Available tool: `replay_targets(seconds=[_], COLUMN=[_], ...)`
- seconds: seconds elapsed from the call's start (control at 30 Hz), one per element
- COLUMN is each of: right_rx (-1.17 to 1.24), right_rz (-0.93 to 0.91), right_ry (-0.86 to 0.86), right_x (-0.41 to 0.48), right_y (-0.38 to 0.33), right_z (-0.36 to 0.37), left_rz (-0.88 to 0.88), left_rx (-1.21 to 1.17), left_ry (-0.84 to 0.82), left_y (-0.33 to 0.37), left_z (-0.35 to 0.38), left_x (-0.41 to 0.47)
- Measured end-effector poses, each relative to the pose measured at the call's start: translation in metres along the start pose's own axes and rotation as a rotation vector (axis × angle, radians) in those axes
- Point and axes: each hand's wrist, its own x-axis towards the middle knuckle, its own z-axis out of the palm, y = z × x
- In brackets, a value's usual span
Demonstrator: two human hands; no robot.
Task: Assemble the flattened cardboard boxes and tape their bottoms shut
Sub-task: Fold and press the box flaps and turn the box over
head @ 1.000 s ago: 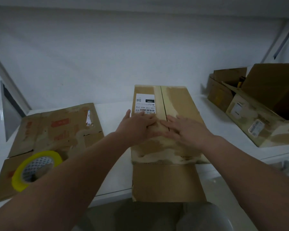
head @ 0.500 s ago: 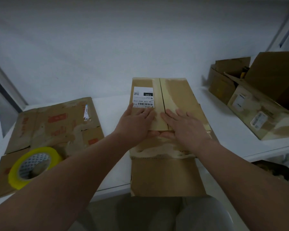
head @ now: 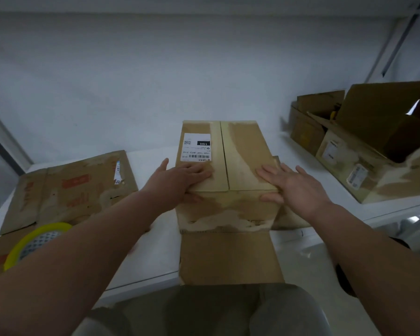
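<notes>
Left hand (head: 180, 180) and right hand (head: 295, 187) lie flat with fingers straight, pressing down the closed flaps of the box (head: 228, 207), one on each side of the seam (head: 224, 161). The seam runs straight away from the person. The tape (head: 38, 242) lies low-left on flat cardboard (head: 66, 187), nearer the left hand, which would likely fetch it.
</notes>
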Motion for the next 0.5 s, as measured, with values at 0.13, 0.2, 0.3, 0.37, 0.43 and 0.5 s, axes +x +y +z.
replay_targets(seconds=[0.13, 0.2, 0.3, 0.37, 0.43, 0.5], right_rx=[0.138, 0.171, 0.104, 0.035, -0.011, -0.042], right_rz=[0.035, 0.029, 0.013, 0.007, 0.010, 0.032], right_ry=[-0.041, -0.073, -0.148, -0.219, -0.266, -0.282], right_x=[-0.003, -0.001, 0.004, 0.007, 0.008, 0.009], right_y=[0.008, 0.010, 0.011, 0.009, 0.008, 0.008], right_z=[-0.007, -0.013, -0.022, -0.029, -0.034, -0.035], left_rz=[0.022, 0.020, 0.002, -0.021, -0.018, -0.014], left_rx=[0.041, 0.028, -0.034, -0.074, -0.128, -0.144], left_ry=[-0.065, -0.087, -0.123, -0.164, -0.169, -0.154], left_y=[-0.015, -0.020, -0.021, -0.020, -0.020, -0.020], left_z=[-0.003, -0.003, -0.007, -0.009, -0.011, -0.012], left_x=[-0.002, -0.005, -0.006, -0.006, -0.006, -0.005])
